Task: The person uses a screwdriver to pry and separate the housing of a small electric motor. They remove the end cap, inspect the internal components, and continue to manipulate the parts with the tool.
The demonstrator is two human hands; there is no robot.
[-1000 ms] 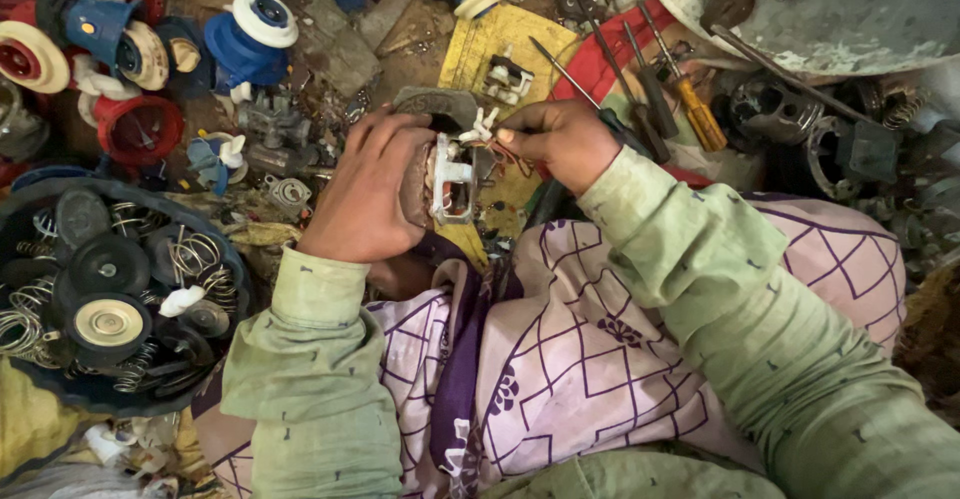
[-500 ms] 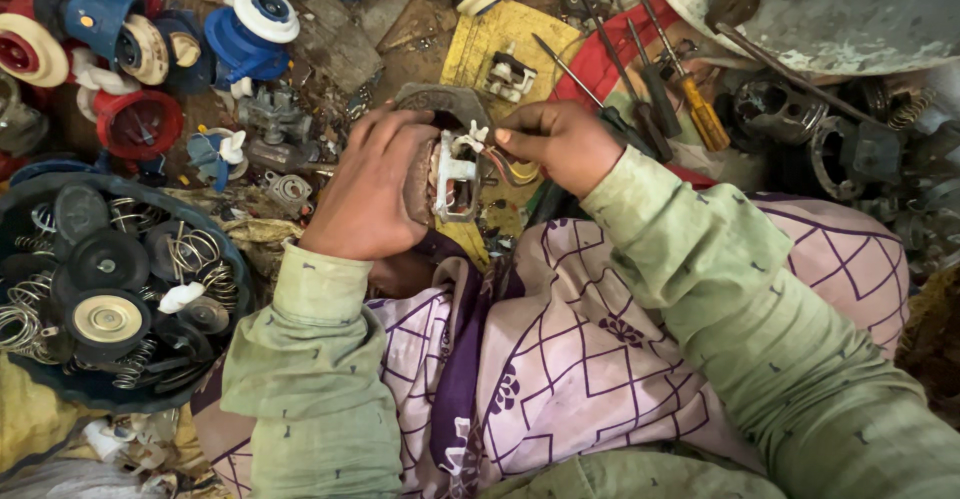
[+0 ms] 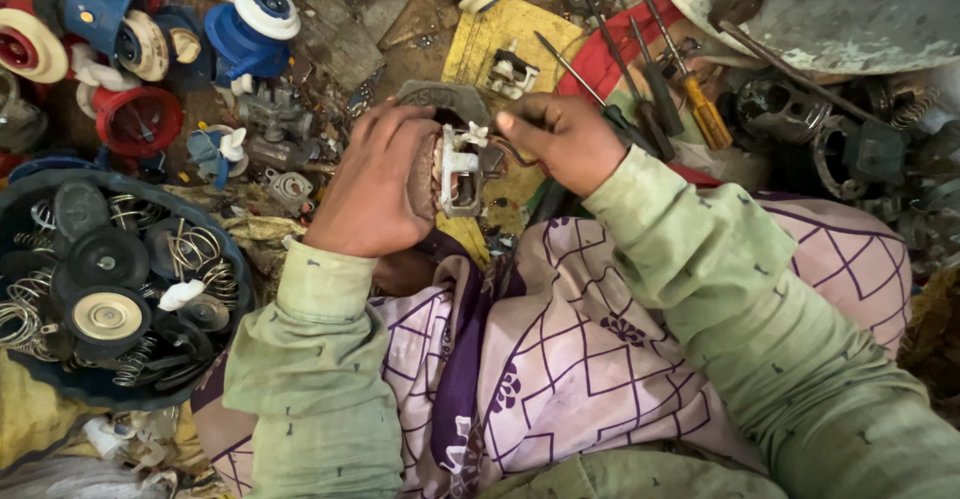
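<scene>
Sitting over a cluttered floor (image 3: 400, 54) of scrap parts, I see a dark round tub (image 3: 235, 259) of springs and discs on my left, then a yellow sheet (image 3: 500, 34) and a red one (image 3: 605, 64) under screwdrivers ahead. My left hand (image 3: 375, 184) is clamped on a small metal motor part (image 3: 455, 174) above my lap; my right hand (image 3: 560, 139) pinches its wire, fingers together.

**What we cannot make out**

Our left hand (image 3: 375, 184) covers most of the small metal part (image 3: 458, 174), so we cannot tell its full shape. Whatever our right hand (image 3: 562, 139) pinches is hidden by its curled fingers. The grey drum (image 3: 840, 9) is cut off by the top edge, the basin of springs (image 3: 100, 384) by the left edge. The tiny floor scraps stay unreadable.
</scene>
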